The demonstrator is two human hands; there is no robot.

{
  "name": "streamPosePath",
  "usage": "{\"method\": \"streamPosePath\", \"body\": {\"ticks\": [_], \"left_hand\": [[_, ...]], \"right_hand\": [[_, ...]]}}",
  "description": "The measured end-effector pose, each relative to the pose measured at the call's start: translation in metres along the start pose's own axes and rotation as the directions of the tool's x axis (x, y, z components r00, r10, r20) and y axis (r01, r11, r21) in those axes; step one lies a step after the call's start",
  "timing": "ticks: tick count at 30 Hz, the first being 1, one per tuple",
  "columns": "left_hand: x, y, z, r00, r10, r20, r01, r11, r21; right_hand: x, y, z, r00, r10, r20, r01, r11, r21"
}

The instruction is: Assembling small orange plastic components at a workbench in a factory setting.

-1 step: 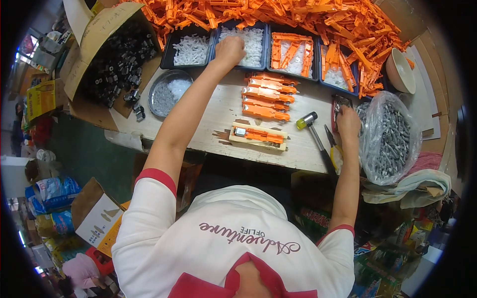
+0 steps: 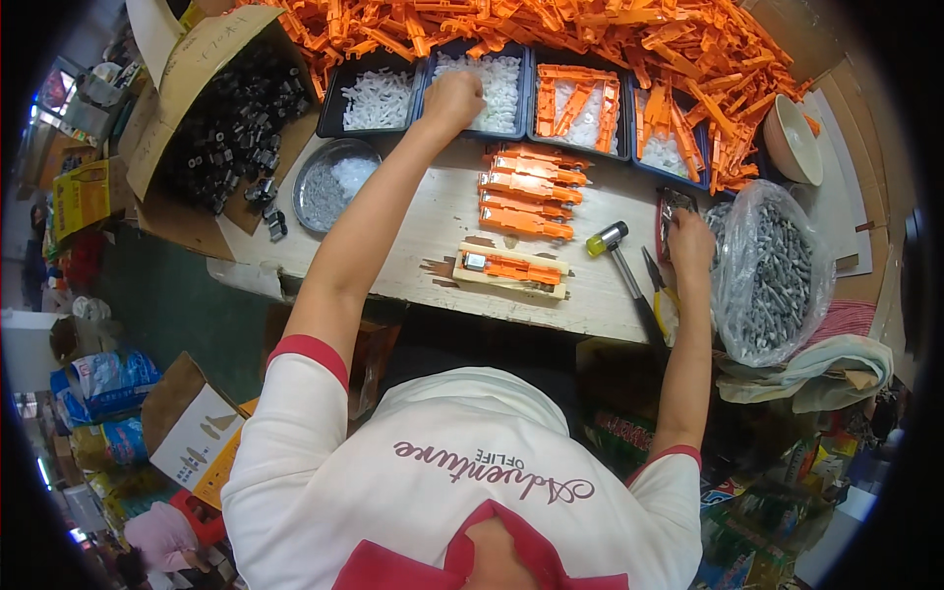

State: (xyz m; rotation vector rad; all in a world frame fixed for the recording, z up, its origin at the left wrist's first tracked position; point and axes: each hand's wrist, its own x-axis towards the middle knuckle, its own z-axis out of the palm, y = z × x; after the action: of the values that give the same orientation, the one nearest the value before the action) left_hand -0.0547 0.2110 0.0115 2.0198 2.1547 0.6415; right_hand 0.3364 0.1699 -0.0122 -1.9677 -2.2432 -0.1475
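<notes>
My left hand is at a blue tray of small white plastic parts, its fingers curled down toward them. Whatever those fingers hold is hidden beneath the hand. On the right, my right hand has its fingers closed at the edge of a small dark container; what they grip is too small to make out. Between my arms, a wooden fixture holds an orange plastic housing with a metal piece at its left end. Several orange assemblies lie in a stack behind it.
A yellow-tipped hammer and pliers lie left of my right forearm. A clear bag of screws stands at the right. Left are a round metal dish and a carton of black parts. Orange parts pile up behind the trays.
</notes>
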Motion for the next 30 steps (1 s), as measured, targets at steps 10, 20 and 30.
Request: {"method": "streamPosePath", "body": {"ticks": [10,20,30], "left_hand": [[-0.021,0.006,-0.027,0.987,-0.12,0.109,0.155,0.493,-0.856],[-0.096,0.028,-0.031,0.967,-0.074,0.243,0.244,0.005,-0.97],[-0.185,0.061,-0.025,0.939,-0.01,0.344,0.344,0.048,-0.938]], "right_hand": [[-0.008,0.022,0.004,0.99,-0.027,-0.138,0.056,0.976,0.209],[-0.01,0.016,-0.006,0.972,0.223,0.081,-0.214,0.68,0.701],[-0.038,-0.035,-0.051,0.922,0.17,0.349,-0.37,0.117,0.922]]}}
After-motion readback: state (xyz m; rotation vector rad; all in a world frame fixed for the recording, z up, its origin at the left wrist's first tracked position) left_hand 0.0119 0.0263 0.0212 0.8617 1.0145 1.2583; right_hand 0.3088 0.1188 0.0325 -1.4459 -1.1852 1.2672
